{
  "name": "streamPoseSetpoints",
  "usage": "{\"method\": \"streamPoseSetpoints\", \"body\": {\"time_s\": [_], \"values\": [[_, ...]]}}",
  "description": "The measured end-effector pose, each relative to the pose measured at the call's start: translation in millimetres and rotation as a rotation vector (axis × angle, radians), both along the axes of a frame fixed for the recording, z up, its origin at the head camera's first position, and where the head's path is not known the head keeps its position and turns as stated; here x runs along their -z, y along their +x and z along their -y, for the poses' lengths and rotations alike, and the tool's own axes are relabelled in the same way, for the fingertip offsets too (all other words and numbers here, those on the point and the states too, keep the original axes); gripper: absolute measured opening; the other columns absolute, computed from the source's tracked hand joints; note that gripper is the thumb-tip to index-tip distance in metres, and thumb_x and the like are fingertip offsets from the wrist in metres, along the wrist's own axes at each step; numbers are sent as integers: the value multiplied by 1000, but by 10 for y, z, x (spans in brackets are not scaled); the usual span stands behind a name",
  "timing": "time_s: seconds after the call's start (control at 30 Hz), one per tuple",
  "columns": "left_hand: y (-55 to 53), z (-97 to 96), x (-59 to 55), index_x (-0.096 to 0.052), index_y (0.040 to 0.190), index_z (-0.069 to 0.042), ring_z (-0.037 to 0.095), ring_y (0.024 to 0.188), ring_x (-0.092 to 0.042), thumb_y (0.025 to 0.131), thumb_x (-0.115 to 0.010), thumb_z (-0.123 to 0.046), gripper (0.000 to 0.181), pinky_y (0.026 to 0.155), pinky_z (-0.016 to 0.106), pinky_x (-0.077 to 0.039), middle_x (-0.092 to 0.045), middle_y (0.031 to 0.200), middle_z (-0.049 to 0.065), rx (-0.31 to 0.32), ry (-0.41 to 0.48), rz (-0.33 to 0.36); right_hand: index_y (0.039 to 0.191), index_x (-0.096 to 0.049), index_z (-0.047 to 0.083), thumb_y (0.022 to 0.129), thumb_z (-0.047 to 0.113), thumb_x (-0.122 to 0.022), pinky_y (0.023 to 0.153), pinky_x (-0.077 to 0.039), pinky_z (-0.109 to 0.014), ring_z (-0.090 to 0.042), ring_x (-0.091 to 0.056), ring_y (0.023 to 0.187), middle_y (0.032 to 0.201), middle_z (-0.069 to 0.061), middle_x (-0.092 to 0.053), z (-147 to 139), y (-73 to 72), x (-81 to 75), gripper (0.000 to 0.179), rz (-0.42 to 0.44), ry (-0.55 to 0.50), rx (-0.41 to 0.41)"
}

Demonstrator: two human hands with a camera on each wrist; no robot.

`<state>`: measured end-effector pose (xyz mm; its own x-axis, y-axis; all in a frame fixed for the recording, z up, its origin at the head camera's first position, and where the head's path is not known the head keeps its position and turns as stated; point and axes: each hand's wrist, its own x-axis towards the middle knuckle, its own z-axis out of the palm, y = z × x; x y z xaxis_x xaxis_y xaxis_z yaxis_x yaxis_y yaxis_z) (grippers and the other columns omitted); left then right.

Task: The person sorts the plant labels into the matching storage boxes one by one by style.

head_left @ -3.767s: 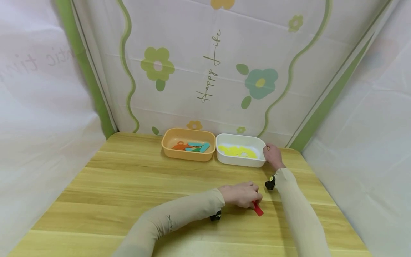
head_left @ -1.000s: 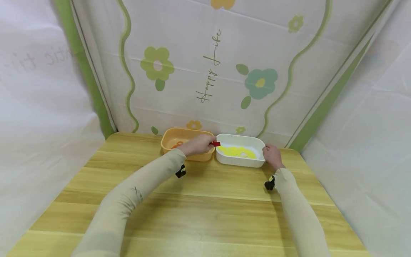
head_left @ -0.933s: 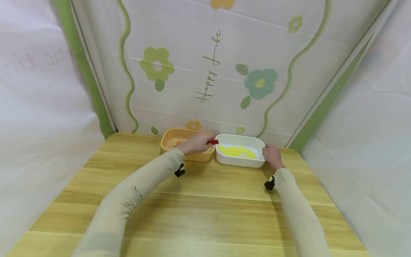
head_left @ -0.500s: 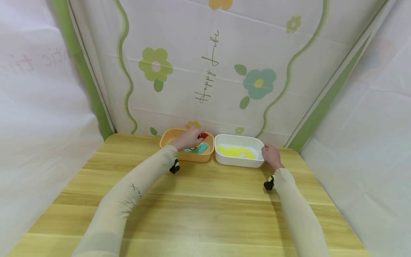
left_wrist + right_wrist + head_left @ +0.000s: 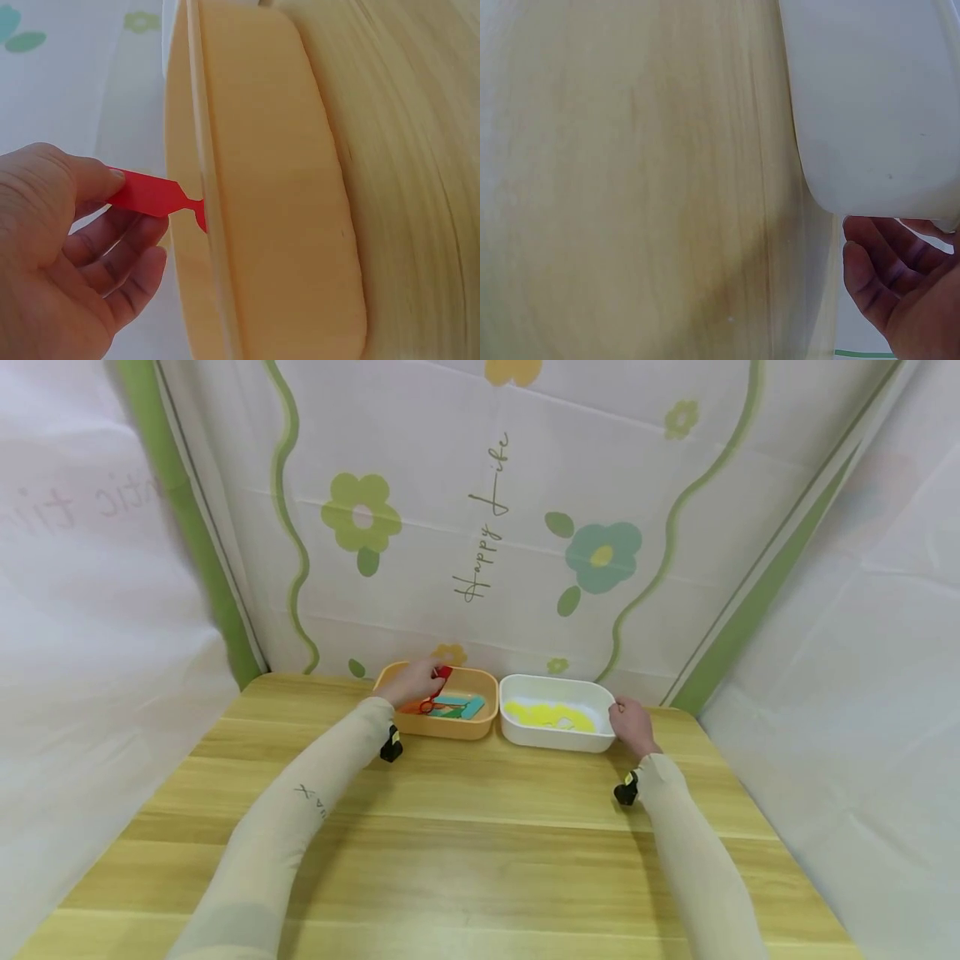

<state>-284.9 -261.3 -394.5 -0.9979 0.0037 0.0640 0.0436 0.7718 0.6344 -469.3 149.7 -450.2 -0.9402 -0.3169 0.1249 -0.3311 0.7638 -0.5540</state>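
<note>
My left hand (image 5: 407,685) is over the left part of the orange bin (image 5: 450,729). It pinches a flat red tag (image 5: 146,193) between thumb and fingers; the tag has a wide strip, a narrow neck and a ring-shaped end. In the left wrist view the tag's lower end drops behind the bin's rim. Beneath the hand lie blue flat strips (image 5: 474,707), with green and orange pieces, some hidden by the hand. My right hand (image 5: 632,725) grips the right end of the white bin (image 5: 555,739), its fingers curled against the end wall in the right wrist view.
Several yellow flat pieces (image 5: 551,716) lie in the white bin. Both bins stand side by side at the back of the wooden table (image 5: 465,843), against a flower-printed curtain (image 5: 420,602). White fabric hangs on both sides.
My left hand picked up the red tag from the table, carried it to the bins, then moved left over the orange bin, lowering the tag's ring end. My right hand stays on the white bin.
</note>
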Motion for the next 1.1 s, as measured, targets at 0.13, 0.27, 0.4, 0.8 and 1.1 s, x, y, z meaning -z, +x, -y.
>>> {"method": "streamPoseSetpoints", "body": {"time_s": [0.13,0.27,0.4,0.8,1.1], "values": [[-4,65,6,-57,119,-1,17,71,-52,100,-49,-13,24,63,26,-43,-60,99,15,-49,-51,20,137,-50,-5,102,20,-34,99,-44,-55,-45,-54,118,136,-29,-54,3,5,-13,46,-2,4,-3],[6,112,13,-56,106,0,18,71,-51,98,-50,-12,15,63,27,-42,-58,94,12,-79,-43,15,137,-50,-5,103,20,-33,102,-42,-55,-45,-52,122,137,-30,-53,4,0,-18,46,-5,8,-3],[23,210,82,-54,104,0,18,69,-49,98,-49,-9,13,61,27,-42,-59,96,14,-82,18,22,137,-50,-5,103,21,-33,103,-42,-56,-45,-51,123,137,-29,-53,17,2,4,46,-4,7,-1],[49,436,148,-48,133,6,31,102,-58,100,-46,-14,39,83,40,-51,-59,122,23,-159,30,26,137,-50,-4,102,22,-32,97,-46,-54,-43,-54,118,137,-29,-53,43,1,-9,48,11,-13,-8],[130,540,-5,-55,124,3,31,101,-60,101,-47,-18,33,84,41,-52,-61,118,21,-172,-13,1,140,-48,-4,102,23,-31,97,-46,-53,-42,-55,115,138,-29,-52,8,-29,8,49,8,-11,-15]]}}
